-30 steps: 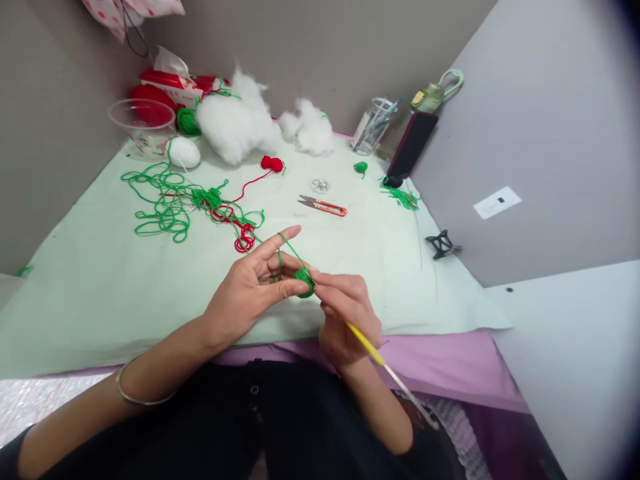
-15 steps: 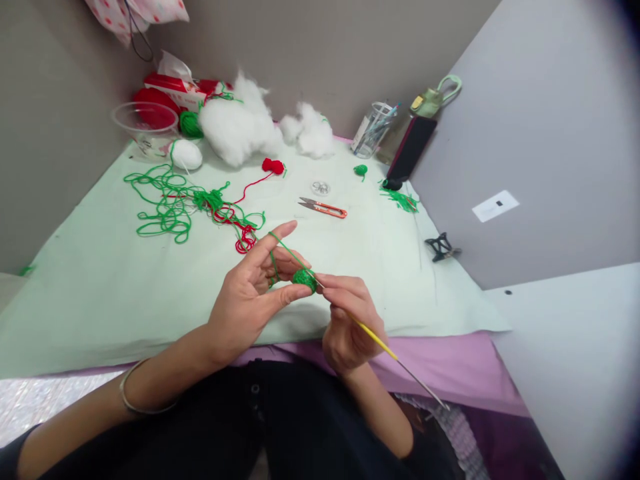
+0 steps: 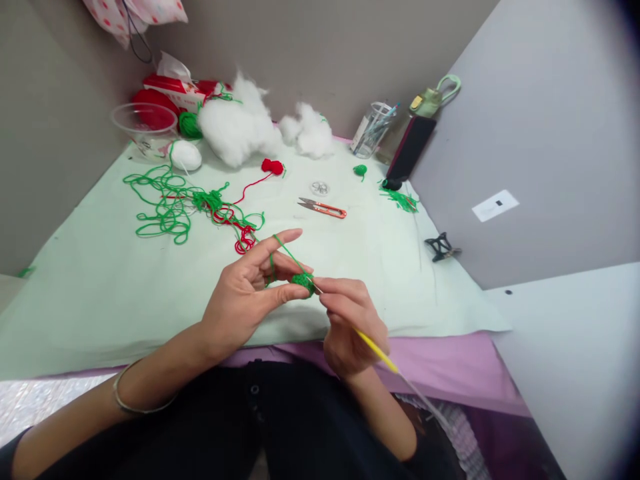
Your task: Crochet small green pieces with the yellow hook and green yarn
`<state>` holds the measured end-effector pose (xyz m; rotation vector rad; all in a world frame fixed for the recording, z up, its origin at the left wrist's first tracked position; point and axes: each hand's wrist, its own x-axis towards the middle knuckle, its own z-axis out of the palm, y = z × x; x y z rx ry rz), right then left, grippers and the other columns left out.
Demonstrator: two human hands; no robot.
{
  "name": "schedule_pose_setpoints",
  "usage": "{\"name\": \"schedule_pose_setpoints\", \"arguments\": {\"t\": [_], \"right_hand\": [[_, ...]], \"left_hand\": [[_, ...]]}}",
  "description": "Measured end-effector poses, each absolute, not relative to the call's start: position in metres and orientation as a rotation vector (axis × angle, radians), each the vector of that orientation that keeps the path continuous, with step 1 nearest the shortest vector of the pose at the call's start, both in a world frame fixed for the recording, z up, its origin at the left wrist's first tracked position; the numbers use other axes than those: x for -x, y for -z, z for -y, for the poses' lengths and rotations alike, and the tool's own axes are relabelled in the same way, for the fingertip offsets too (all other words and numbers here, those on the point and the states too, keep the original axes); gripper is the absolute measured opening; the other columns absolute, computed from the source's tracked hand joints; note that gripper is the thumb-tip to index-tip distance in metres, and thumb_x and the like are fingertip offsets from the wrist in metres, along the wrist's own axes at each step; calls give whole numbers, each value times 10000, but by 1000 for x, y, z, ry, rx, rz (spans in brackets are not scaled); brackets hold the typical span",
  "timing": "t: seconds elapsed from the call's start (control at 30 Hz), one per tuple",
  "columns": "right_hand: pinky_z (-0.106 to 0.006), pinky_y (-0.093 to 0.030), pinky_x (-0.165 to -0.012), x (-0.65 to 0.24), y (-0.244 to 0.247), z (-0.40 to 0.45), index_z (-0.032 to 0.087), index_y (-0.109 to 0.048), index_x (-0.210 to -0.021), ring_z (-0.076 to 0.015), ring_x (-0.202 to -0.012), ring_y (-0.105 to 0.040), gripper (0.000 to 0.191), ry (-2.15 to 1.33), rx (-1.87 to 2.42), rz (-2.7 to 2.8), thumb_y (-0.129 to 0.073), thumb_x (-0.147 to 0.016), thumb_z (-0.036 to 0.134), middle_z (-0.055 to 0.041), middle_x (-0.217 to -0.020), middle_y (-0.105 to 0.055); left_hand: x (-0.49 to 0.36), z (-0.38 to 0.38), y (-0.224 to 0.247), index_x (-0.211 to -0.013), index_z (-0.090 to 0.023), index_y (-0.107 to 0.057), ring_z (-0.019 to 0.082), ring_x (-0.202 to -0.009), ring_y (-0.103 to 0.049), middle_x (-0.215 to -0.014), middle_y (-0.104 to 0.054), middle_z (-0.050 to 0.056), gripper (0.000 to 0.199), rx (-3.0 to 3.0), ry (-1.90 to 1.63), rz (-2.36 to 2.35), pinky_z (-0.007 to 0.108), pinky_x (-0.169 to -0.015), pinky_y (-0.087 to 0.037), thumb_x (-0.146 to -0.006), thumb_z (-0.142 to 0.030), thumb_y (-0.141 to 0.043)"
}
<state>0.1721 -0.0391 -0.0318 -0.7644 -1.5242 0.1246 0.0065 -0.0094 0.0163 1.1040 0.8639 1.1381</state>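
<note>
While the left hand [image 3: 245, 297] pinches a small green crochet piece [image 3: 303, 281] between thumb and finger, the right hand [image 3: 347, 323] holds a yellow crochet hook [image 3: 376, 351] with its fingers closed around the handle. The tip of the hook meets the green piece, just above the front edge of the pale green cloth [image 3: 100, 287]. A green yarn strand [image 3: 285, 251] runs from the piece up over the raised pointer finger and back to the tangled green yarn [image 3: 165, 207] on the cloth.

I think the little piece is soft, very light and squashy. It will bend if squeezed hard, so a gentle pinch at its edge, near the hook, looks best. The yarn is thin and could slip or snag.

Farther away lie orange thread snips [image 3: 323, 208], white stuffing [image 3: 240, 130] and a small red crochet piece [image 3: 273, 166].
</note>
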Motion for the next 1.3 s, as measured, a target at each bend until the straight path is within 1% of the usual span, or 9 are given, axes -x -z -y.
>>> {"name": "schedule_pose_setpoints", "arguments": {"t": [0.1, 0.2, 0.37, 0.43, 0.67, 0.77, 0.9, 1.03, 1.3], "right_hand": [[-391, -675, -731, -173, 39, 41, 300, -708, -1307, -236, -996, -778, 368, 73, 788, 1628, -614, -992, 136, -76, -1201, -805], [-394, -676, -759, -173, 39, 41, 299, -704, -1303, -234, -1019, -773, 354, 133, 797, 1658, -630, -990, 152, -78, -1218, -802], [-379, -659, -742, -174, 23, 35, 260, -754, -1139, -210, -919, -772, 231, -284, 761, 1511, -555, -1043, 190, -64, -1009, -818], [-377, -658, -761, -176, 20, 34, 244, -759, -1135, -204, -923, -768, 231, -363, 761, 1518, -559, -1040, 178, -69, -1010, -814], [-379, -677, -775, -174, 38, 37, 314, -728, -1325, -236, -1019, -757, 433, 209, 888, 1655, -695, -945, 110, -69, -1148, -784], [-379, -671, -753, -171, 38, 34, 294, -745, -1295, -231, -991, -760, 380, 95, 802, 1569, -670, -965, 121, -71, -1122, -791], [-411, -667, -758, -172, 28, 34, 284, -744, -1224, -227, -966, -772, 280, -167, 775, 1517, -554, -1041, 192, -74, -1099, -812], [-455, -672, -791, -178, 26, 37, 264, -710, -1224, -246, -1010, -781, 268, -268, 753, 1527, -496, -1067, 230, -89, -1117, -814], [-528, -675, -908, -178, 27, 38, 260, -707, -1205, -271, -1088, -789, 252, -433, 684, 1467, -490, -1077, 252, -83, -1128, -821]], "left_hand": [[-10, 12, -18, -1325, -212, -687, 192, -902, -750, -839, -759, -17, 641, -1052, -1165, -887, 336, -906, -600, -729, -202, -921], [-12, 14, -19, -1315, -206, -685, 174, -875, -745, -819, -749, -30, 642, -1023, -1189, -892, 312, -894, -599, -720, -182, -926], [-8, 13, -16, -1358, -195, -656, 184, -924, -746, -891, -784, -4, 642, -1089, -1153, -882, 345, -970, -570, -766, -199, -903], [-8, 13, -15, -1347, -194, -663, 185, -948, -741, -901, -785, -3, 623, -1117, -1162, -891, 349, -997, -553, -770, -191, -899], [-13, 14, -12, -1400, -198, -619, 191, -957, -737, -925, -756, 6, 688, -960, -1081, -786, 329, -931, -582, -772, -209, -898], [-13, 14, -12, -1435, -212, -592, 179, -957, -728, -950, -748, 6, 729, -923, -1072, -763, 310, -909, -583, -772, -190, -896], [-11, 13, -12, -1433, -205, -592, 174, -953, -719, -930, -742, 1, 705, -983, -1117, -783, 316, -925, -574, -790, -189, -880], [-10, 12, -13, -1422, -196, -584, 174, -961, -725, -929, -750, 0, 678, -1089, -1157, -790, 325, -955, -565, -803, -172, -861], [-7, 15, -14, -1384, -227, -616, 175, -983, -700, -962, -739, 4, 635, -1239, -1216, -851, 347, -1010, -546, -804, -168, -869]]}}
